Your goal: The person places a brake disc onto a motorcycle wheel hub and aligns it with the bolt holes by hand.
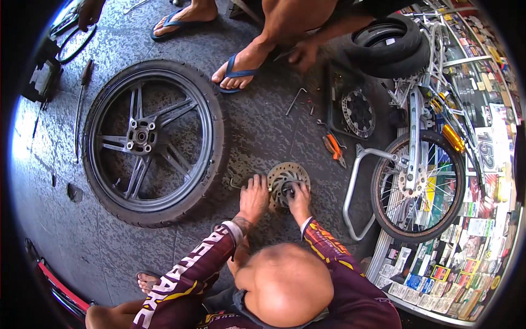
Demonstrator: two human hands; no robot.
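Observation:
A drilled brake disc point(280, 167) with a dark centre lies on the floor in front of me. My left hand point(253, 194) rests at its left edge, fingers stretched forward side by side. A thin bent rod, like a hex key point(234, 184), sticks out left of those fingers; whether they touch it is hidden. My right hand point(298, 198) is over the disc's right half, fingers closed around a dark piece at its centre. Left of my hands, a black spoked motorcycle wheel point(164, 115) with its tyre lies flat.
A person's foot in a blue flip-flop point(240, 68) stands beyond the wheel. Orange-handled pliers point(332, 147), a hex key point(296, 101) and a tray point(331, 104) with another disc lie ahead. Tyres point(386, 46), a bike frame with wheel point(419, 186) and a glass display case flank the right.

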